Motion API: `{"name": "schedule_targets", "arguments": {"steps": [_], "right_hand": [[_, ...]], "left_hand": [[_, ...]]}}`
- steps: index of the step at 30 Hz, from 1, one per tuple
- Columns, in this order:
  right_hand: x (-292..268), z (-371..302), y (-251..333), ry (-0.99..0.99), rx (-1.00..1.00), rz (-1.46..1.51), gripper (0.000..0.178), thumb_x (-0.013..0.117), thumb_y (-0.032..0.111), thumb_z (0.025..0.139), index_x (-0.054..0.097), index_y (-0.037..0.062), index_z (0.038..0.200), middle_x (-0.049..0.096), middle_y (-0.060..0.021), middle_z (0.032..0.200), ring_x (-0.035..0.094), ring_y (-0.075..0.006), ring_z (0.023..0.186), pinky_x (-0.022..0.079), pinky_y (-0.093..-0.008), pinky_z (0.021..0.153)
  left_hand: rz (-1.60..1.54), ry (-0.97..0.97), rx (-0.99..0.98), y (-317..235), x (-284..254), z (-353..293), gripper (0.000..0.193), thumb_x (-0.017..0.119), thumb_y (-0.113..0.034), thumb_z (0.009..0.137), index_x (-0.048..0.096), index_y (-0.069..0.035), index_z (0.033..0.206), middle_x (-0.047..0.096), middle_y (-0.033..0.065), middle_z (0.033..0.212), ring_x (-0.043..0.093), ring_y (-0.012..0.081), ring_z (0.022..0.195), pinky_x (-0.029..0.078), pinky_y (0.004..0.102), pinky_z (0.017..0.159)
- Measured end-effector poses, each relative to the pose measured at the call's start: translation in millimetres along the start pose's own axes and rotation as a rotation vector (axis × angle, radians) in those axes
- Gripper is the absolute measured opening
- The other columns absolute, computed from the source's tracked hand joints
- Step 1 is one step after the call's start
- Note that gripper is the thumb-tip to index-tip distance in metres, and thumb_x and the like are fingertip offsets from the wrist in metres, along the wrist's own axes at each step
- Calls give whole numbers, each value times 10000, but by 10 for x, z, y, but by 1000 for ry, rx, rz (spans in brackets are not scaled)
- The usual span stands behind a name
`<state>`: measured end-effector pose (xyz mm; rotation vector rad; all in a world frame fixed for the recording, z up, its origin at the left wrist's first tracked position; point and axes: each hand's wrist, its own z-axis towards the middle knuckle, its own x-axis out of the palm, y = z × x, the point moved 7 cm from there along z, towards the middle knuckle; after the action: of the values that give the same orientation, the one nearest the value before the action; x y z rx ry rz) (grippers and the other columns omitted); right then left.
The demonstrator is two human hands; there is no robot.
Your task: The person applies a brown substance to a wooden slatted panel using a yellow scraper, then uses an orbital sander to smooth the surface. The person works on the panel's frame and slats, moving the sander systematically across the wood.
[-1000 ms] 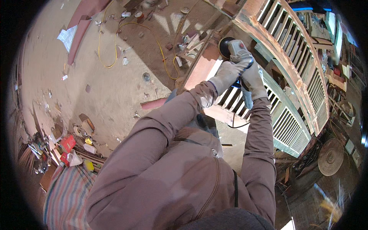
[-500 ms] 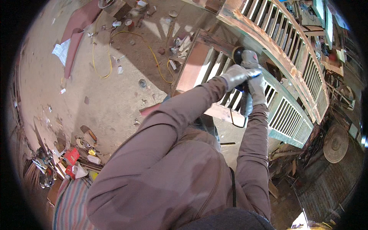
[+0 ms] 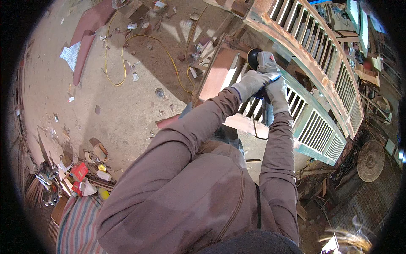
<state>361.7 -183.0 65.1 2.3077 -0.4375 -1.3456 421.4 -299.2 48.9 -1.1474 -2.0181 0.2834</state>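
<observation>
Both my hands, in pale work gloves, are wrapped round an angle grinder (image 3: 266,62) with a round dark disc (image 3: 254,59) at its front. My left hand (image 3: 254,81) grips it near the head, and my right hand (image 3: 277,94) is closed on the body just behind. Under the grinder lies a slatted wooden shutter (image 3: 213,78), reddish bare wood at its left end and pale green toward the right. The disc is over the shutter's upper left part; whether it touches the wood I cannot tell. My hands hide part of the slats.
A second slatted shutter (image 3: 292,48) with a scraped frame lies just beyond. A yellow cord (image 3: 171,63) winds over the dirt floor (image 3: 135,106). Red cloth (image 3: 86,42) lies far left, a striped cloth (image 3: 80,224) near left beside clutter. A round woven basket (image 3: 371,161) stands at right.
The grinder and both my hands have shifted a little to the left along the shutter, and the disc now sits slightly farther away. My grip looks the same.
</observation>
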Motion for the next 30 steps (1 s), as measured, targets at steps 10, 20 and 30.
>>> {"name": "schedule_targets", "arguments": {"steps": [10, 20, 30], "right_hand": [[320, 214, 454, 7, -79, 12, 619, 769, 379, 874, 597, 10, 1341, 682, -278, 1276, 665, -424, 1204, 528, -457, 991], [-388, 75, -876, -97, 152, -7, 520, 714, 425, 919, 685, 45, 1273, 743, -227, 1191, 717, -337, 1122, 541, -447, 946], [148, 239, 810, -86, -14, -141, 543, 628, 467, 942, 724, 12, 1221, 733, -281, 1175, 716, -420, 1125, 544, -481, 990]], "left_hand": [[-156, -72, 94, -158, -423, -214, 416, 779, -386, 957, 744, -13, 1137, 750, 62, 965, 726, 150, 802, 612, 309, 694], [152, 197, -14, 173, 675, 275, 722, 807, -570, 865, 725, 63, 1201, 747, 149, 1068, 737, 220, 873, 635, 389, 688], [185, 17, 224, -277, -673, 212, 542, 682, -498, 1005, 733, -6, 1227, 743, 104, 1092, 729, 196, 852, 622, 333, 703]]}}
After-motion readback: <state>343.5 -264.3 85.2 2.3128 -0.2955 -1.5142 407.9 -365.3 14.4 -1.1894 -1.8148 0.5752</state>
